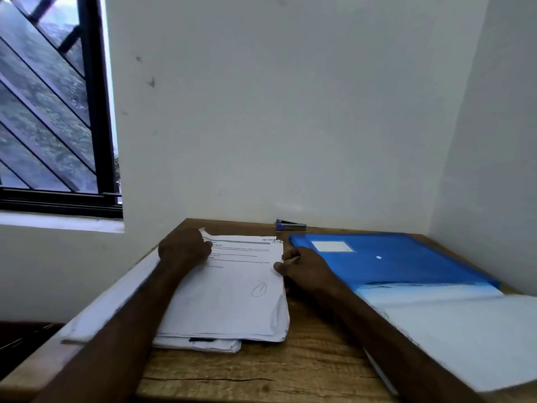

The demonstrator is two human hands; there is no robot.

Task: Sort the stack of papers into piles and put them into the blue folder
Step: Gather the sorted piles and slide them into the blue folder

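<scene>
Gripping the papers [226, 301] by their far-left corner with left hand [184, 248], pinching their right edge with right hand [305, 270], nearer the folder [406, 263] at the right edge of the table [276, 373].

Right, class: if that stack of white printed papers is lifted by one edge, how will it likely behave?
The stack of white printed papers would probably droop, being thin sheets. Its staggered near edges suggest loose sheets, so they may fan apart. Pushed across the brown wooden table, upper sheets would likely shift first.
</scene>
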